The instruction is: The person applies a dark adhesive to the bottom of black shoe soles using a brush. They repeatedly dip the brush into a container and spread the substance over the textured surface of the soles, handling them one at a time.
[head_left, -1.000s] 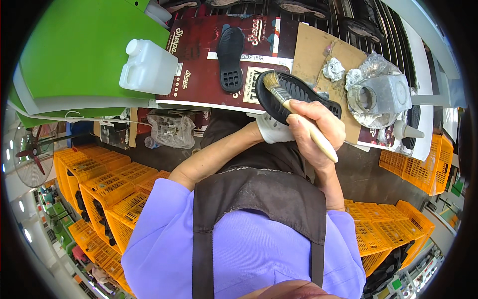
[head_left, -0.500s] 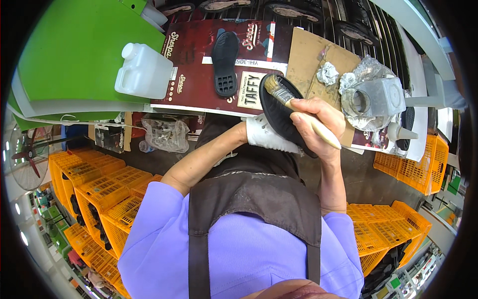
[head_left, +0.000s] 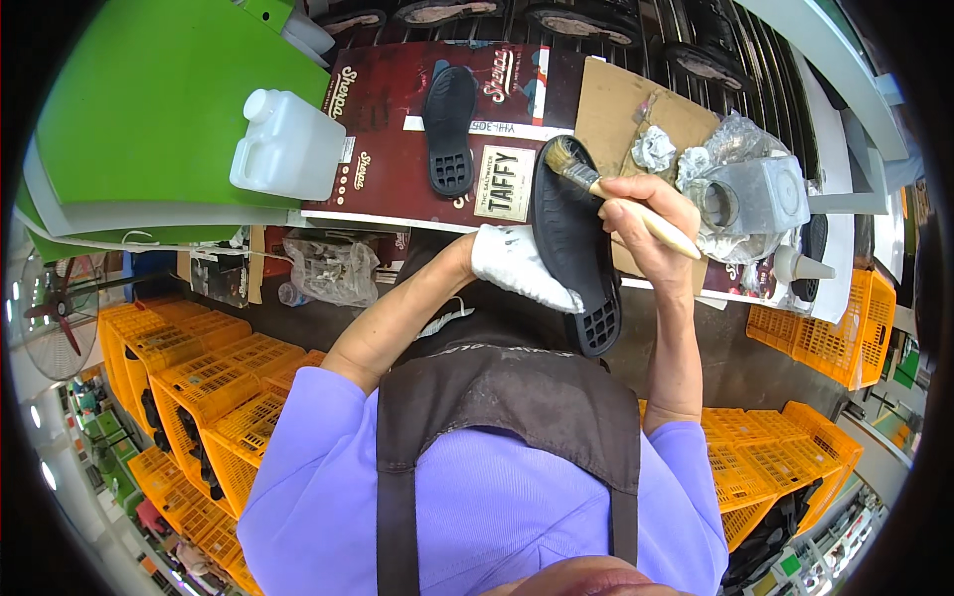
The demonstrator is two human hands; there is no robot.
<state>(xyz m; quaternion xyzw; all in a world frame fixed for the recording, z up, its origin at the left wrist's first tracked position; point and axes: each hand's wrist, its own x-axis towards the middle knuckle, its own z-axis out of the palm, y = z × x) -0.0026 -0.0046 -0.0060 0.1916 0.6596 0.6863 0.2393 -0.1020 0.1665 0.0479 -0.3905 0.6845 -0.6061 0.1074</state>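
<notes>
In a white glove, my left hand (head_left: 519,266) grips a black shoe sole (head_left: 574,233) by its side, with the thumb across its inner face. The sole is tilted lengthwise in front of me, its grid-patterned heel toward my body. Bare, my right hand (head_left: 651,221) closes round the pale handle of a paintbrush (head_left: 586,182). The brush's bristles touch the toe end of the sole. A second black shoe sole (head_left: 450,129) lies on the dark red cardboard (head_left: 383,184) ahead, its grid heel nearest me.
A white plastic jug (head_left: 288,146) stands at the left beside a green panel (head_left: 169,109). On the right are a wide-mouthed clear container (head_left: 760,196), crumpled white paper (head_left: 653,148) and a nozzle bottle (head_left: 800,266). Shoes (head_left: 586,20) line a roller rack beyond. Orange crates (head_left: 219,397) stand behind me.
The sole has turned more upright, and its heel grid now shows. My right hand and the brush have moved slightly right and up; the left hand's thumb now shows on the sole.
</notes>
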